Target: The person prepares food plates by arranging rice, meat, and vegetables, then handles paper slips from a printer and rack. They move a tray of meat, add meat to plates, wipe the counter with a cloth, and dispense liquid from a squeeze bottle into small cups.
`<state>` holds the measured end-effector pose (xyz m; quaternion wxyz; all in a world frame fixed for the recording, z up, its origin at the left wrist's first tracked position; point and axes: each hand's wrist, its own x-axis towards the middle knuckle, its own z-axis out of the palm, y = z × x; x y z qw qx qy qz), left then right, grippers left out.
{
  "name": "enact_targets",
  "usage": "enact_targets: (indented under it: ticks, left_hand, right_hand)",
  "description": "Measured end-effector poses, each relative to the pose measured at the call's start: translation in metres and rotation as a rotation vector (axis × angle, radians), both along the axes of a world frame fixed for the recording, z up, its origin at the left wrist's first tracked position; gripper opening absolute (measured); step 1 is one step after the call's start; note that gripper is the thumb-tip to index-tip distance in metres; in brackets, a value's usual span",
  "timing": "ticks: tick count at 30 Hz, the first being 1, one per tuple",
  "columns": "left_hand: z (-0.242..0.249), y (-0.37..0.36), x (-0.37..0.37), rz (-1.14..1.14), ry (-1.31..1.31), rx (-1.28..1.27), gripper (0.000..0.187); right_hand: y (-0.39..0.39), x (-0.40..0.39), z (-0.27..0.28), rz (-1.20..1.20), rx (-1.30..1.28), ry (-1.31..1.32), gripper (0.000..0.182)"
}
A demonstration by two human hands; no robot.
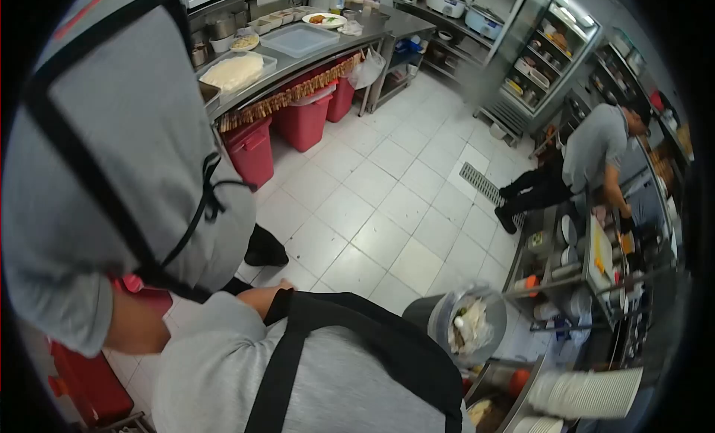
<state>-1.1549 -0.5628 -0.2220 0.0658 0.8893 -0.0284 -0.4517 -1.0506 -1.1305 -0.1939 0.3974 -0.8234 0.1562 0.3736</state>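
Tiled kitchen floor (pixel 387 209), seen from above past a grey shirt and black apron (pixel 357 314). Just beyond the apron, toward the wearer's right, a bin (pixel 421 314) stands on the floor, near a shelf unit (pixel 551 291). A clear bag (pixel 439 332) lines it, with pale food scraps (pixel 469 329) inside.

The left forearm (pixel 255 303) shows at the waist. Only what looks like the edge of the left hand (pixel 286 284) shows past it, so how far it is open, or whether it has hold of anything, cannot be told. The right hand is out of sight.

The main risk is probably a hip or foot knocking the bin, because it is so near the body and partly hidden by the apron; a hard bump could tip it and spill scraps onto the tiles. The loose bag edge could also snag or slump inward. A co-worker (pixel 134 157) close on the left leaves little room to turn, and an elbow might catch the stacked plates (pixel 588 392) at lower right.

The bin's mouth faces up, toward the viewer. Its long axis appears upright, with its base on the floor.
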Motion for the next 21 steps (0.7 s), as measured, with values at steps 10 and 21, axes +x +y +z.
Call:
enact_targets:
  ticks: [10, 21]
  left_hand:
    - [0.184, 0.056, 0.373, 0.264, -0.593, -0.709, 0.035]
    - [0.149, 0.28, 0.422, 1.018, -0.819, -0.389, 0.032]
  right_hand:
    - [0.129, 0.267, -0.03, 0.04, -0.123, 0.135, 0.036]
    - [0.403, 0.797, -0.048, 0.645, -0.189, -0.563, 0.038]
